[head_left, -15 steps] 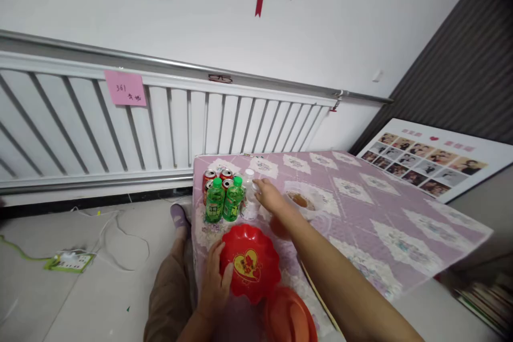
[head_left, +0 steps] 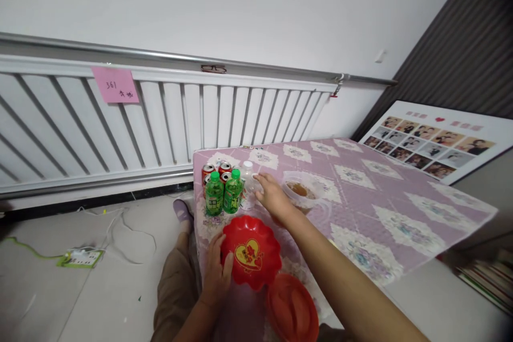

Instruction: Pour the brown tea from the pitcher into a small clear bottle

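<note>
My left hand [head_left: 218,267] holds the left rim of a red scalloped plate [head_left: 264,251], its thumb over the inside. The plate carries a gold heart design. Beside a clear plastic bottle with a white cap [head_left: 248,171], my right hand [head_left: 274,197] has its fingers stretched out at the bottle's right side; whether they touch it I cannot tell. Left of that bottle stand two green bottles [head_left: 215,197] [head_left: 233,195], close together. Several red drink cans [head_left: 225,167] stand just behind them, partly hidden.
A clear plastic tub with brown liquid [head_left: 298,189] and a clear lid [head_left: 320,214] lie right of my right hand. An orange-red basin [head_left: 292,307] sits near me. The patterned cloth [head_left: 352,181] covers the table. A radiator [head_left: 236,117] runs behind; a power strip [head_left: 82,258] lies on the floor.
The camera view has shifted slightly. My right hand has drawn a little to the right of the clear bottle, which stands near the green bottles. My left hand stays at the plate.
</note>
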A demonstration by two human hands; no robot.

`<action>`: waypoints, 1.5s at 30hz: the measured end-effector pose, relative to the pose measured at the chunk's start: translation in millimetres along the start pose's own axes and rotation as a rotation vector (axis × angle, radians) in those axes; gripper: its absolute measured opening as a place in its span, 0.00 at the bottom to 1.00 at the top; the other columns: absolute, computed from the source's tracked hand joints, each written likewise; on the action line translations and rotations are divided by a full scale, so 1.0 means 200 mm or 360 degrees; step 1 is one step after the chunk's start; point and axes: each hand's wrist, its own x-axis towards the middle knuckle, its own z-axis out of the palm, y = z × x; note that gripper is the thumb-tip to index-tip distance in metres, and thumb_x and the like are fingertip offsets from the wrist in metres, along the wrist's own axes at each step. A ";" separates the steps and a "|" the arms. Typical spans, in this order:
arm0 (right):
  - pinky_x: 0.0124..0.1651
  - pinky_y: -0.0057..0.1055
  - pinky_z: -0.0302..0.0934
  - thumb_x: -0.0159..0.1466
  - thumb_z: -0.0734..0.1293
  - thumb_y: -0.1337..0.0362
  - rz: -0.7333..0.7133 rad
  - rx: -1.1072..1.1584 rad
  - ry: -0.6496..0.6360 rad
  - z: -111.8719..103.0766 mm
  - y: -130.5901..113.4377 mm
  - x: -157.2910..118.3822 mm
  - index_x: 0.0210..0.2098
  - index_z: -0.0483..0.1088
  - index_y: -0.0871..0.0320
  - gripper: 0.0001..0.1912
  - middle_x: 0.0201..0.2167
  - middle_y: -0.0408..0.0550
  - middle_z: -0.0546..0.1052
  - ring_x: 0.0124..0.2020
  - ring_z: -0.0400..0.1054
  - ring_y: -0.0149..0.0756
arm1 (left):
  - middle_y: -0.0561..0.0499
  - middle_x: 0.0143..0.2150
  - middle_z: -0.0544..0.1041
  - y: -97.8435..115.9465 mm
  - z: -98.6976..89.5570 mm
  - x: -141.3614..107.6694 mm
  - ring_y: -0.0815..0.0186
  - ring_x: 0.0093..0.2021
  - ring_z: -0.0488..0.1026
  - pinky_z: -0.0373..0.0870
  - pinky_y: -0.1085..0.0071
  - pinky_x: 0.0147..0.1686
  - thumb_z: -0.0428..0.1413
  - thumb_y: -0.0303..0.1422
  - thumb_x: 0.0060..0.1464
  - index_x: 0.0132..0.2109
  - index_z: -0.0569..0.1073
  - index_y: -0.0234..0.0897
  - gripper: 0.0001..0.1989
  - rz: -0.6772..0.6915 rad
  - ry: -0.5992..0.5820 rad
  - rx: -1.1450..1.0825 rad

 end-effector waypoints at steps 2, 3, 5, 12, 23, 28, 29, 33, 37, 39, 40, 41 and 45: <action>0.62 0.45 0.57 0.62 0.64 0.66 -0.0089 0.0110 0.0051 -0.02 -0.01 -0.15 0.57 0.69 0.59 0.23 0.57 0.59 0.70 0.60 0.63 0.46 | 0.39 0.64 0.65 0.01 0.00 0.00 0.55 0.65 0.62 0.58 0.48 0.65 0.49 0.32 0.62 0.62 0.63 0.37 0.22 0.0002 0.0005 0.0011; 0.61 0.45 0.59 0.62 0.64 0.65 -0.0124 0.0192 0.0077 -0.03 0.00 -0.25 0.55 0.70 0.59 0.21 0.56 0.59 0.71 0.58 0.65 0.45 | 0.39 0.64 0.65 0.01 -0.01 0.00 0.55 0.65 0.62 0.58 0.49 0.65 0.49 0.32 0.62 0.62 0.63 0.37 0.22 0.0005 0.0001 0.0012; 0.59 0.45 0.62 0.63 0.63 0.63 -0.0050 0.0297 0.0092 -0.05 0.04 -0.45 0.52 0.71 0.58 0.19 0.52 0.57 0.75 0.55 0.68 0.44 | 0.40 0.64 0.65 0.02 -0.01 0.00 0.55 0.64 0.63 0.59 0.49 0.65 0.49 0.32 0.62 0.62 0.64 0.36 0.22 0.0005 -0.0007 0.0013; 0.46 0.42 0.71 0.59 0.63 0.53 0.0856 0.0479 0.0272 -0.03 0.26 -1.15 0.44 0.75 0.60 0.21 0.44 0.58 0.80 0.43 0.76 0.45 | 0.40 0.62 0.67 0.01 -0.03 0.00 0.55 0.64 0.63 0.58 0.48 0.65 0.49 0.34 0.63 0.61 0.64 0.36 0.21 -0.0040 -0.0068 0.0113; 0.51 0.42 0.68 0.58 0.63 0.56 0.1076 0.0683 0.0073 0.07 0.12 -1.46 0.42 0.77 0.57 0.18 0.42 0.55 0.82 0.45 0.76 0.46 | 0.42 0.61 0.68 0.03 -0.05 -0.01 0.57 0.63 0.65 0.60 0.54 0.65 0.48 0.36 0.62 0.60 0.64 0.38 0.21 -0.0149 -0.0073 0.0265; 0.51 0.42 0.67 0.57 0.61 0.62 0.0988 0.0552 0.0054 0.09 0.13 -1.44 0.40 0.78 0.57 0.16 0.40 0.55 0.82 0.44 0.75 0.47 | 0.41 0.61 0.68 0.04 -0.04 -0.01 0.56 0.62 0.65 0.60 0.52 0.65 0.48 0.37 0.62 0.60 0.64 0.36 0.21 -0.0177 -0.0077 0.0269; 0.50 0.42 0.67 0.58 0.61 0.62 0.0975 0.0562 0.0059 0.09 0.13 -1.45 0.40 0.78 0.57 0.16 0.39 0.55 0.82 0.43 0.75 0.47 | 0.40 0.60 0.68 0.05 -0.04 -0.01 0.55 0.62 0.65 0.60 0.52 0.64 0.47 0.37 0.62 0.60 0.64 0.36 0.21 -0.0181 -0.0076 0.0262; 0.50 0.43 0.67 0.58 0.61 0.61 0.0980 0.0648 0.0142 0.09 0.15 -1.47 0.38 0.78 0.55 0.15 0.39 0.54 0.82 0.43 0.76 0.47 | 0.41 0.60 0.69 0.05 -0.04 -0.01 0.55 0.62 0.65 0.59 0.51 0.65 0.48 0.36 0.62 0.59 0.65 0.37 0.20 -0.0194 -0.0054 0.0238; 0.44 0.40 0.68 0.58 0.62 0.57 0.1101 0.0738 0.0200 0.03 0.15 -1.50 0.34 0.78 0.53 0.14 0.34 0.51 0.82 0.37 0.76 0.46 | 0.41 0.60 0.69 0.03 -0.04 -0.01 0.55 0.62 0.66 0.61 0.51 0.64 0.48 0.37 0.62 0.59 0.65 0.36 0.20 -0.0181 -0.0001 0.0262; 0.39 0.38 0.67 0.58 0.62 0.53 0.1175 0.0801 0.0199 -0.02 0.14 -1.51 0.32 0.77 0.53 0.15 0.32 0.50 0.81 0.33 0.75 0.45 | 0.39 0.61 0.68 0.03 -0.04 -0.01 0.53 0.63 0.65 0.59 0.48 0.64 0.48 0.37 0.62 0.60 0.64 0.36 0.21 -0.0130 0.0051 0.0326; 0.38 0.37 0.67 0.58 0.63 0.51 0.1198 0.0844 0.0197 -0.04 0.13 -1.52 0.32 0.77 0.53 0.16 0.31 0.49 0.81 0.32 0.74 0.44 | 0.39 0.62 0.67 0.02 -0.04 -0.02 0.52 0.64 0.63 0.57 0.47 0.65 0.48 0.38 0.61 0.60 0.64 0.36 0.22 -0.0082 0.0083 0.0367; 0.37 0.36 0.67 0.58 0.63 0.50 0.1209 0.0890 0.0196 -0.07 0.12 -1.52 0.32 0.76 0.53 0.16 0.31 0.49 0.81 0.31 0.74 0.43 | 0.39 0.63 0.65 0.03 -0.04 -0.03 0.51 0.66 0.61 0.56 0.46 0.66 0.48 0.38 0.61 0.61 0.64 0.36 0.22 -0.0018 0.0113 0.0409; 0.36 0.33 0.67 0.57 0.66 0.47 0.1176 0.1074 0.0208 -0.14 0.05 -1.51 0.29 0.75 0.54 0.17 0.28 0.47 0.79 0.31 0.73 0.42 | 0.40 0.67 0.60 0.09 -0.05 -0.12 0.49 0.70 0.54 0.53 0.44 0.66 0.51 0.37 0.60 0.63 0.61 0.39 0.25 0.0288 0.0088 0.0542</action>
